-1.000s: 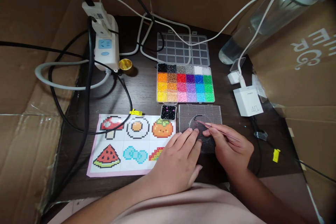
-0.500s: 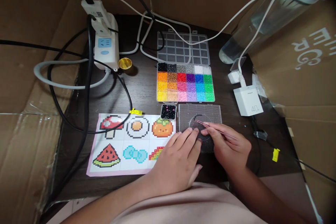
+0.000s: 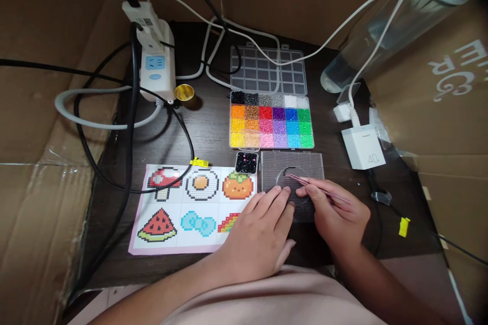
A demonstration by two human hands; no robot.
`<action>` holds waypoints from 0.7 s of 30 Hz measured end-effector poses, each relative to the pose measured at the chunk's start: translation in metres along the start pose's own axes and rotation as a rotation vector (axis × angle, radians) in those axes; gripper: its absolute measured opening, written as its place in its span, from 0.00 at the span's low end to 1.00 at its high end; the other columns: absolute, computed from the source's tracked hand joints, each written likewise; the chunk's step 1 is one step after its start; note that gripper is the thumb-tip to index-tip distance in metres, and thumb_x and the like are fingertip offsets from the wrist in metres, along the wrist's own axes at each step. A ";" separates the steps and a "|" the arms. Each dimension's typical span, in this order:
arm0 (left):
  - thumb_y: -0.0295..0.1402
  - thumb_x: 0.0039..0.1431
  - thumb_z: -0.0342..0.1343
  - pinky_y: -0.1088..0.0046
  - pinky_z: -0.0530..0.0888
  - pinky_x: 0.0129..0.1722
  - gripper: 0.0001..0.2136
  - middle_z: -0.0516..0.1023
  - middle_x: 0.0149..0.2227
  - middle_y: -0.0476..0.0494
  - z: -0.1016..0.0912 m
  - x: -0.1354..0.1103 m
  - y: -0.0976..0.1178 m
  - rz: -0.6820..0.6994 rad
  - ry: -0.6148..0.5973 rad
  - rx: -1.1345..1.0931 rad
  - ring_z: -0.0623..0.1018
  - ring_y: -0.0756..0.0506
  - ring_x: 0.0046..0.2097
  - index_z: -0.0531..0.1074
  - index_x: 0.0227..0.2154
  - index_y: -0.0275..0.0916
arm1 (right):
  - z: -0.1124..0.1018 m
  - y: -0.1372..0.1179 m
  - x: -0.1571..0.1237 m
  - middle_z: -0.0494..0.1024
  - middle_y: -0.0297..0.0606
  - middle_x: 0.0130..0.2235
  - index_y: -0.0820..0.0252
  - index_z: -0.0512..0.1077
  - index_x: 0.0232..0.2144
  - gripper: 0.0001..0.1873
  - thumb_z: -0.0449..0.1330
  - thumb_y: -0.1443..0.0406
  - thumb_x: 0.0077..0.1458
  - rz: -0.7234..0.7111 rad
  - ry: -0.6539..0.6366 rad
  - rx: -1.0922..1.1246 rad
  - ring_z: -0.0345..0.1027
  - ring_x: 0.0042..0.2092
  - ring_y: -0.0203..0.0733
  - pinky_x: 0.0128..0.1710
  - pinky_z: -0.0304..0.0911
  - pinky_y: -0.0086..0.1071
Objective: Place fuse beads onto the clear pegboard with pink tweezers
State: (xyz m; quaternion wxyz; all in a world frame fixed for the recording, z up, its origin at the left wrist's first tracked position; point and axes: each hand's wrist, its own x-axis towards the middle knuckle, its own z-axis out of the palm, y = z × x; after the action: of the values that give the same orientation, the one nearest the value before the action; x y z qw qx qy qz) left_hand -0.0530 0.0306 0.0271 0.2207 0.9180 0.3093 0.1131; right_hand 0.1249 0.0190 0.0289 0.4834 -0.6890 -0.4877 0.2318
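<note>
Little change over the last second: right hand still pinches tweezers over pegboard; left hand, fingers spread, steadies pegboard's near-left edge. Bead placement apparently ongoing.

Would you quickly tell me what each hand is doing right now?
Left hand: open, fingers resting flat on the pegboard.
Right hand: closed on the pink tweezers, tips over the pegboard.
</note>
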 end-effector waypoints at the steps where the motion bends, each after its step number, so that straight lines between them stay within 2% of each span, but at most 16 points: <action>1: 0.42 0.62 0.57 0.56 0.60 0.64 0.27 0.61 0.66 0.33 0.000 0.000 0.000 -0.001 0.002 -0.003 0.60 0.36 0.67 0.63 0.60 0.32 | 0.000 -0.001 0.000 0.84 0.36 0.31 0.55 0.82 0.36 0.06 0.65 0.66 0.57 0.003 0.007 0.003 0.79 0.34 0.41 0.38 0.77 0.35; 8: 0.43 0.61 0.57 0.57 0.60 0.64 0.27 0.62 0.65 0.33 -0.001 -0.001 -0.002 0.016 0.017 0.019 0.61 0.36 0.66 0.65 0.59 0.32 | 0.001 -0.003 0.000 0.84 0.37 0.30 0.58 0.81 0.36 0.05 0.66 0.64 0.55 0.080 0.076 0.082 0.80 0.31 0.42 0.33 0.77 0.33; 14: 0.43 0.61 0.57 0.58 0.59 0.64 0.28 0.60 0.67 0.35 0.000 -0.002 -0.001 0.005 0.010 0.018 0.60 0.36 0.66 0.64 0.60 0.33 | -0.005 -0.004 -0.005 0.84 0.37 0.31 0.58 0.80 0.41 0.08 0.62 0.65 0.61 0.017 0.100 0.214 0.80 0.34 0.43 0.41 0.76 0.39; 17: 0.43 0.61 0.57 0.58 0.59 0.65 0.29 0.60 0.67 0.36 -0.001 -0.002 0.000 -0.003 0.000 0.019 0.60 0.36 0.66 0.63 0.60 0.33 | -0.001 -0.006 -0.007 0.84 0.36 0.32 0.56 0.80 0.42 0.09 0.62 0.66 0.60 -0.019 0.085 0.255 0.80 0.34 0.42 0.41 0.77 0.38; 21: 0.44 0.62 0.55 0.60 0.59 0.64 0.29 0.61 0.66 0.36 -0.003 -0.001 0.001 0.006 -0.009 0.011 0.61 0.37 0.66 0.62 0.61 0.31 | 0.007 -0.007 -0.010 0.84 0.37 0.34 0.55 0.79 0.43 0.10 0.63 0.67 0.60 0.026 0.081 0.268 0.80 0.32 0.39 0.39 0.77 0.35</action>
State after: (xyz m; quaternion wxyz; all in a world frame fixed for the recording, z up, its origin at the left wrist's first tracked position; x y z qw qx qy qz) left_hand -0.0548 0.0303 0.0302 0.2168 0.9206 0.3064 0.1080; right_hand 0.1121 0.0136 0.0305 0.5873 -0.6332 -0.4237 0.2731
